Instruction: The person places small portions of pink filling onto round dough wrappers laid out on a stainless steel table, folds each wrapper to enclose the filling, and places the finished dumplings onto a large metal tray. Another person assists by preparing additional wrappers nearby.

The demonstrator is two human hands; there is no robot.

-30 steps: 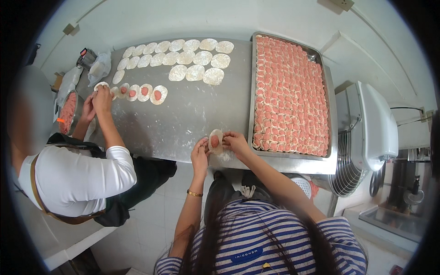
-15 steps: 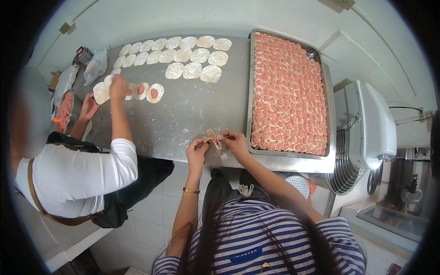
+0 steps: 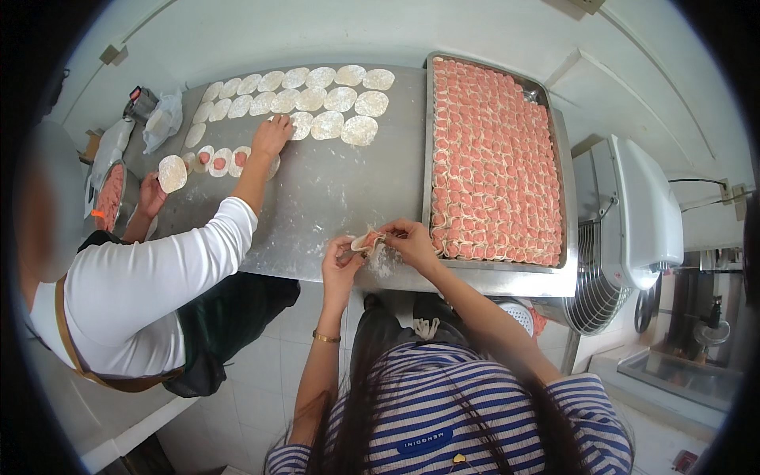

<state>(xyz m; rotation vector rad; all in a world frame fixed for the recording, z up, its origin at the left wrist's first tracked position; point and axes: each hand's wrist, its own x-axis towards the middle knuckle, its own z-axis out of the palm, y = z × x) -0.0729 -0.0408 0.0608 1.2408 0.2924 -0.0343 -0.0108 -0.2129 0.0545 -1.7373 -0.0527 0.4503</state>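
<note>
Close to the table's front edge, a dumpling (image 3: 368, 240) of thin pale dough with pink filling hangs between my two hands. The thumb and fingers of my left hand (image 3: 340, 257) pinch its left side. From the other side, my right hand (image 3: 409, 244) grips the dough edge with its fingertips. The dough is partly folded up around the filling, and some pink shows at the top. Just right of my right hand is a big metal tray (image 3: 429, 158) packed with rows of open-topped dumplings (image 3: 499, 174).
Round floured wrappers (image 3: 327, 125) lie in rows on the steel table (image 3: 340, 186). At left, a co-worker's hand (image 3: 150, 194) holds a wrapper (image 3: 172, 173); their other hand (image 3: 271, 134) reaches over the rows. Filling (image 3: 111, 192) sits in a metal container beside them.
The dumpling has turned a little between my fingers, its dough now more cupped. The co-worker's right hand has moved rightward to the wrapper rows.
</note>
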